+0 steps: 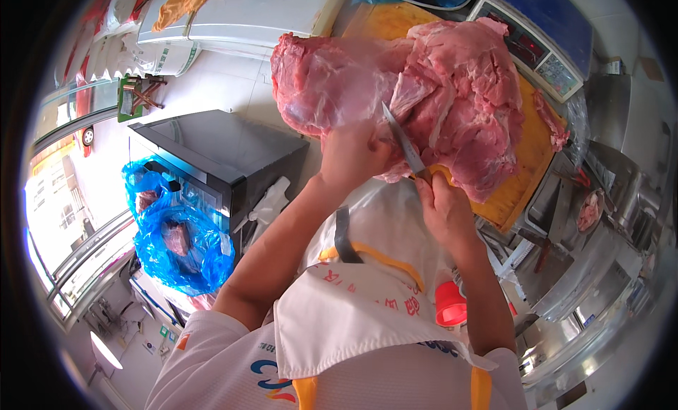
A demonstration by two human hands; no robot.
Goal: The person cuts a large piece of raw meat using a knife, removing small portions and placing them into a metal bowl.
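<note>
A large slab of raw pink meat (470, 92) lies across a yellow cutting board (540, 152). My right hand (450, 209) is wrapped round the handle of a knife (405, 141). Its blade slants up and to the left, with the tip at the middle of the meat. At the near edge, my left hand (353, 156) grips the meat left of the blade; its fingertips are partly hidden. A separate thin strip of meat (551, 120) rests near the board's right edge.
A digital scale (540, 39) stands beyond the board at right. Left of the meat is a dark boxy appliance (240, 145), with blue plastic bags (176, 251) holding meat below it. Metal trays (558, 233) sit at right. A red container (450, 304) shows beside my right forearm.
</note>
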